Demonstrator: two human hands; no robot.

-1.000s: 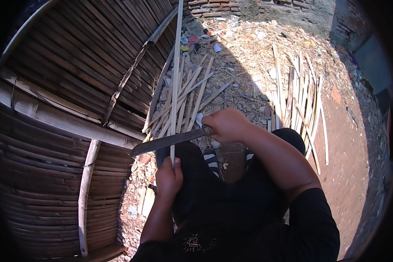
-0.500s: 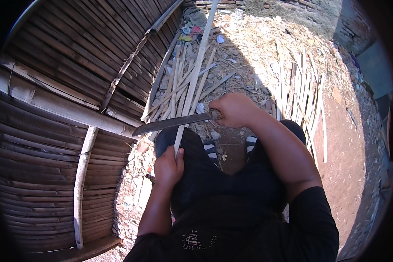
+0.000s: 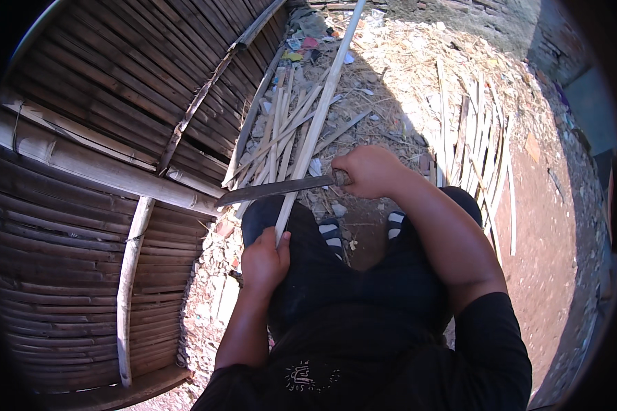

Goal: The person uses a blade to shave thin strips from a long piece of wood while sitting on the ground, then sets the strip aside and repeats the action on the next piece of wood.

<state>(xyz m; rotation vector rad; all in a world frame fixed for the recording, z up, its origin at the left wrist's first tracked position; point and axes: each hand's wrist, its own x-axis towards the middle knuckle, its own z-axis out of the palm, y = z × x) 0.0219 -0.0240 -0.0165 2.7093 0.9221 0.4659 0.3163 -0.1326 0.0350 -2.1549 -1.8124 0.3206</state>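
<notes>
My left hand (image 3: 265,262) is closed around the near end of a long, pale bamboo strip (image 3: 320,109), just over my left knee. The strip slants away from me up to the top of the view. In my right hand (image 3: 369,171) is the handle of a machete (image 3: 275,190), gripped with the fingers wrapped round it. Its long dark blade points left and lies across the strip, a little beyond my left hand. Whether the edge bites into the strip I cannot tell.
Cut bamboo strips (image 3: 275,137) lie in a loose heap ahead on the left. Another pile of strips (image 3: 483,140) is on the right. A bamboo slat wall (image 3: 68,274) runs along my left side. Rubble and straw cover the ground (image 3: 404,75) towards a brick wall.
The far end of the bamboo strip has swung to the right, and the strip seems turned with a wider face showing. The machete has shifted slightly right with my right hand.
</notes>
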